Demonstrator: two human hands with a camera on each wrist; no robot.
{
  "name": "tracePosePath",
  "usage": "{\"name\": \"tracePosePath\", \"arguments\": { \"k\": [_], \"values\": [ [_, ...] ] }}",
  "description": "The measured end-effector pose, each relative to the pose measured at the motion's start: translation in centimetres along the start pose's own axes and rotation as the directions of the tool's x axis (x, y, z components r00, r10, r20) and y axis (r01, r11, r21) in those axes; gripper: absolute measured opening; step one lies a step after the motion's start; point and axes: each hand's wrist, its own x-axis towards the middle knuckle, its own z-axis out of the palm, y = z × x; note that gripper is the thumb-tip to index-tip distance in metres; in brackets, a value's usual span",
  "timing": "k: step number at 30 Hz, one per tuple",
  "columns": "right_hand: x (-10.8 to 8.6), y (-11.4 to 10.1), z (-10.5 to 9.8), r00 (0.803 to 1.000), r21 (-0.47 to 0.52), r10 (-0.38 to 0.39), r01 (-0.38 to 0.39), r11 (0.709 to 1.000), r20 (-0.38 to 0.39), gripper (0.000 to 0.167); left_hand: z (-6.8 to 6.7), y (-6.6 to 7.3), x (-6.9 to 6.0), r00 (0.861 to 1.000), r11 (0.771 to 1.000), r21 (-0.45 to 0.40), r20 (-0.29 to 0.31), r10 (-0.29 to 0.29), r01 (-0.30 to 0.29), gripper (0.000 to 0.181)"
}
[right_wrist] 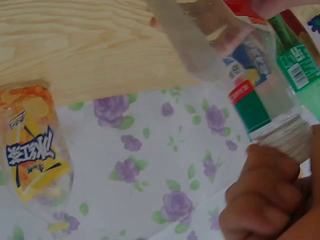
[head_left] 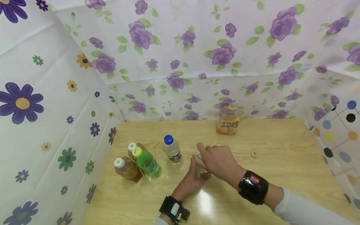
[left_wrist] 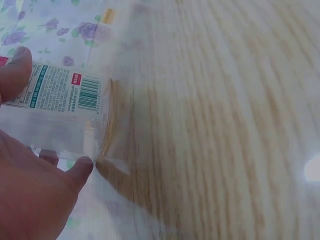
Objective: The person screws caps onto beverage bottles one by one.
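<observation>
Near the front middle of the table, my left hand (head_left: 189, 183) grips a clear plastic bottle (left_wrist: 60, 131) low on its body. The left wrist view shows thumb and fingers around its printed label, with the base just above the wood. My right hand (head_left: 223, 161) holds the ridged whitish top (right_wrist: 286, 139) of that bottle, fingers curled around it. In the head view the hands cover most of the bottle. A clear bottle with a blue cap (head_left: 168, 139) stands just left of the hands.
Farther left stand a green bottle (head_left: 149, 165) with a yellow cap and two brown-liquid bottles (head_left: 127, 170) with white caps. An uncapped orange-labelled bottle (head_left: 228, 122) stands by the back cloth. A small orange cap (head_left: 254, 154) lies to the right. Flowered cloth (head_left: 174, 90) walls the table.
</observation>
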Motion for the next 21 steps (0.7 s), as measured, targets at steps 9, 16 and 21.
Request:
{"name": "tracePosePath", "arguments": {
  "k": [9, 16, 21],
  "values": [
    [0.3, 2.7, 1.1, 0.955, 0.101, -0.295, 0.295, 0.950, -0.016, 0.032, -0.6, -0.7, 0.0, 0.998, 0.999, -0.036, 0.050, 0.023, -0.021, 0.072],
    [1.3, 4.7, 1.4, 0.890, 0.180, -0.455, 0.451, 0.874, -0.022, 0.033, -0.8, -1.1, 0.5, 0.992, 0.988, -0.142, 0.098, 0.083, -0.069, 0.068],
    [2.2, 5.3, 1.5, 0.849, 0.213, -0.526, 0.525, 0.824, -0.054, 0.029, -1.0, -1.1, 0.6, 0.984, 0.975, -0.208, 0.142, 0.106, -0.075, 0.069]
  ]
}}
